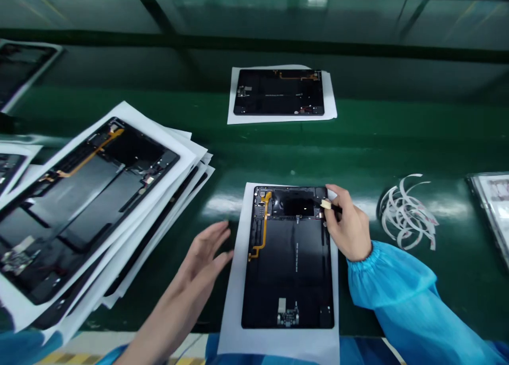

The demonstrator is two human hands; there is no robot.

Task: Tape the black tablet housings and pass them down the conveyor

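An opened tablet body, black with its inner parts showing, lies on a white sheet in front of me. An orange flex cable runs down its left side. Over the tablet's upper right corner, my right hand pinches a small dark piece with a cream block at its end; its exact kind is unclear. My left hand is beside the sheet's left edge, fingers apart and holding nothing.
To the left, a stack of similar tablet bodies is layered with white sheets. Another tablet body rests on paper farther back. Curled white strips form a pile at the right, near a clear-edged tray. The bench top is green.
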